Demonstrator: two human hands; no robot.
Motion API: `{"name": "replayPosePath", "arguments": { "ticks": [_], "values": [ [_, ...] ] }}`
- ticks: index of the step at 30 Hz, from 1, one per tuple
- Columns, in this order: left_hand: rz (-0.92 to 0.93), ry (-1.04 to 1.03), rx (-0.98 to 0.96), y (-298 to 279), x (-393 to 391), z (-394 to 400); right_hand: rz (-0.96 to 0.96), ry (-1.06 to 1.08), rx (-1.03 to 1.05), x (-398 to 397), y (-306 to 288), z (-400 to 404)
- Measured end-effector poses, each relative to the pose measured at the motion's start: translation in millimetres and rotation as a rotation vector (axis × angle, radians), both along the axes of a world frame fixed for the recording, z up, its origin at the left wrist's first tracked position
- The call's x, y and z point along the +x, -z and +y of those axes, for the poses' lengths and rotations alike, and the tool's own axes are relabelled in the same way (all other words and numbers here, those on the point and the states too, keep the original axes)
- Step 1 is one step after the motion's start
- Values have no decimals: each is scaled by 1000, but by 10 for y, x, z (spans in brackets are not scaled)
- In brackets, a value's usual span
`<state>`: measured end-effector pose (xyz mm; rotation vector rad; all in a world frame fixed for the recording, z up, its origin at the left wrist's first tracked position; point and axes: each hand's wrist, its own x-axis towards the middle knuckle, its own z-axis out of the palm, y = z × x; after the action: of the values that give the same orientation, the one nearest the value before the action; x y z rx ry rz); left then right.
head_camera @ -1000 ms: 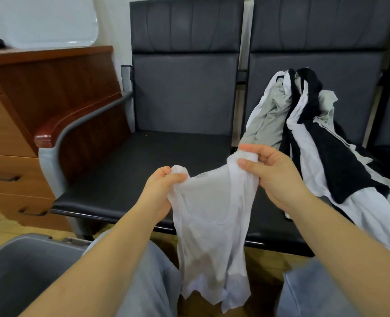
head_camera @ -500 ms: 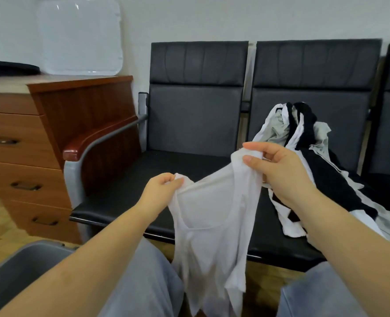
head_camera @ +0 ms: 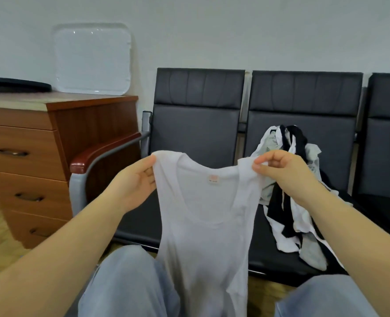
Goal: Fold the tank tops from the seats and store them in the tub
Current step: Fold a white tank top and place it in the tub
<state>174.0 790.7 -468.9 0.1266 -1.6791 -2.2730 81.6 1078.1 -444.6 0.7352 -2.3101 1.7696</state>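
A white tank top point(head_camera: 206, 236) hangs spread out in front of me, its neck label facing me. My left hand point(head_camera: 135, 183) pinches its left shoulder strap and my right hand point(head_camera: 283, 173) pinches the right strap, holding it up above my knees. A heap of white, grey and black tank tops point(head_camera: 290, 193) lies on the middle dark seat point(head_camera: 278, 259), behind my right forearm. The tub is out of view.
A row of dark padded seats point(head_camera: 198, 133) stands against the wall, with a red-topped armrest point(head_camera: 102, 154) at the left end. A wooden drawer cabinet point(head_camera: 29, 161) is further left, with a white tray point(head_camera: 92, 60) leaning on the wall. My knees in light jeans point(head_camera: 130, 287) are below.
Both hands have moved apart and raised the white tank top, spreading it flat by its straps. The view has tilted up, so the grey tub at lower left has left the frame.
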Motion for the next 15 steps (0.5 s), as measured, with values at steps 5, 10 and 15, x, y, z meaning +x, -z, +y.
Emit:
{"name": "replayPosePath", "arguments": {
  "ticks": [5,10,15],
  "values": [
    [153,82,-25,-300,136,-222,-20,-138,-40,-36,-316,53],
    [156,170,-250,-491,-13,-550,-82,-193,-142,-224,-519,-66],
    [-104,82,-273,-147,-417,-511,-72,-65,160,-740,-31,-487]
  ]
}}
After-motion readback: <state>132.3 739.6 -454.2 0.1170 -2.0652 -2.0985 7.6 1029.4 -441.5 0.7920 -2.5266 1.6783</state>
